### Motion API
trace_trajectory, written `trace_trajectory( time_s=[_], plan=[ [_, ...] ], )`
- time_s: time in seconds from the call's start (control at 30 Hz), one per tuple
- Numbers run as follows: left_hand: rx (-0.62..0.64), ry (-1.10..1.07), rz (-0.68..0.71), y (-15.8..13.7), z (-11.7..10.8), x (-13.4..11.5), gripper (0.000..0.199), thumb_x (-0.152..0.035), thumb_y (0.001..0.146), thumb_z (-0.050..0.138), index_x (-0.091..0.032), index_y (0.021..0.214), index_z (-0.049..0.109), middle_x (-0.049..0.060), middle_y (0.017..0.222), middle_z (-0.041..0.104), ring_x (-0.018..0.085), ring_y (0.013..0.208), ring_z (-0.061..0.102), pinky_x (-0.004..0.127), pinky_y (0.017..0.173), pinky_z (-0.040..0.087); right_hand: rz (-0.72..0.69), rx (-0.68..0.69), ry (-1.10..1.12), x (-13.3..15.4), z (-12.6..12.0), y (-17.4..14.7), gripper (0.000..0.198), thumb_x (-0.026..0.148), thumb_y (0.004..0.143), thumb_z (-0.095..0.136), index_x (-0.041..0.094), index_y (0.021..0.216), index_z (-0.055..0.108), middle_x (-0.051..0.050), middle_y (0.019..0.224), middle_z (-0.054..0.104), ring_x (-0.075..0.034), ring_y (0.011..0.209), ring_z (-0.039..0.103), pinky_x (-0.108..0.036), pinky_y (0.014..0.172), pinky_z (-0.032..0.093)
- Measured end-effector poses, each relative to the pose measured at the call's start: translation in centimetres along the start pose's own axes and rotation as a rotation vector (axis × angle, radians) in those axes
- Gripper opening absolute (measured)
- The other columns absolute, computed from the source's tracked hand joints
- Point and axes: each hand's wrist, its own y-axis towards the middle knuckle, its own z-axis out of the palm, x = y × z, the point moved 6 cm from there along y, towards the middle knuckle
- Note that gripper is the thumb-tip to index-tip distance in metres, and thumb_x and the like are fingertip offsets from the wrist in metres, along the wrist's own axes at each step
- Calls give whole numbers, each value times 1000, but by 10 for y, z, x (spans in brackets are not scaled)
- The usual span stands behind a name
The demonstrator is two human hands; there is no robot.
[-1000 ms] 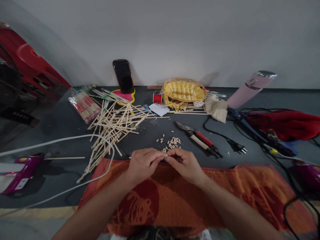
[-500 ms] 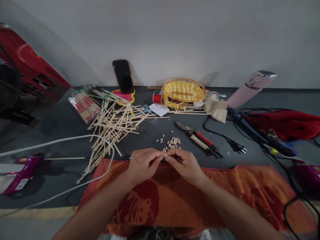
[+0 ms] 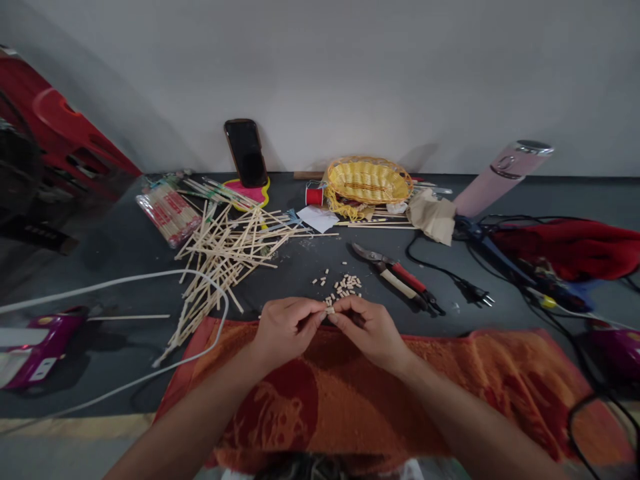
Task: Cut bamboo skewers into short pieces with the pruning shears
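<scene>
Between my two hands is a small cluster of short wooden stick pieces (image 3: 330, 311), pinched at the fingertips. My left hand (image 3: 290, 328) grips it from the left with thumb and forefinger, while my right hand (image 3: 369, 328) does the same from the right. How the pieces are joined is too small to make out. Just beyond the fingertips lies a loose heap of cut stick pieces (image 3: 347, 286). Pruning shears (image 3: 396, 275) with one red and one pale handle rest to the right of the heap. Under my wrists spreads an orange towel (image 3: 370, 393).
Long thin sticks (image 3: 225, 253) lie in a tangled pile at left. A white cable (image 3: 150, 275) loops near my left forearm, beside a purple device (image 3: 47, 347). Along the wall stand a phone (image 3: 247, 153), a yellow basket (image 3: 370, 181) and a pink flask (image 3: 505, 177). A black plug (image 3: 473, 293) lies at right.
Both hands stay almost in place, still pinching the small stick pieces, with only a slight shift of the fingers. Nothing else has visibly moved.
</scene>
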Motion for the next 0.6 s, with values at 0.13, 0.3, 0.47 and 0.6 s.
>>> trace_trajectory(
  time_s=[0.13, 0.3, 0.47, 0.6],
  plan=[
    [11, 7, -1, -1, 2, 2, 10, -19, 86, 59, -19, 91, 68, 1, 82, 75, 12, 69, 68, 23, 66, 51, 20, 15, 33, -2, 1, 0, 15, 33, 88, 56, 21, 86, 63, 0, 76, 62, -12, 68, 53, -22, 63, 42],
    [35, -16, -37, -1, 4, 4, 11, -21, 87, 58, -19, 91, 68, 2, 80, 74, 13, 69, 67, 23, 66, 50, 76, 40, 142, -3, 3, 1, 15, 34, 87, 57, 20, 85, 63, 1, 74, 60, -10, 63, 51, -21, 58, 42],
    [80, -125, -199, 0, 3, 9, 13, -22, 86, 58, -19, 93, 68, 2, 84, 73, 12, 72, 65, 20, 66, 48, 77, 50, 260, -4, 4, 1, 16, 35, 86, 60, 19, 86, 63, 1, 74, 59, -9, 60, 50, -21, 57, 43],
    [142, -216, -297, 1, 2, 13, 13, -25, 86, 59, -18, 87, 69, 0, 74, 70, 10, 64, 61, 18, 59, 44, 49, 62, 232, -6, 5, -1, 16, 34, 89, 57, 19, 90, 63, 1, 77, 60, -9, 64, 52, -21, 60, 43]
  ],
)
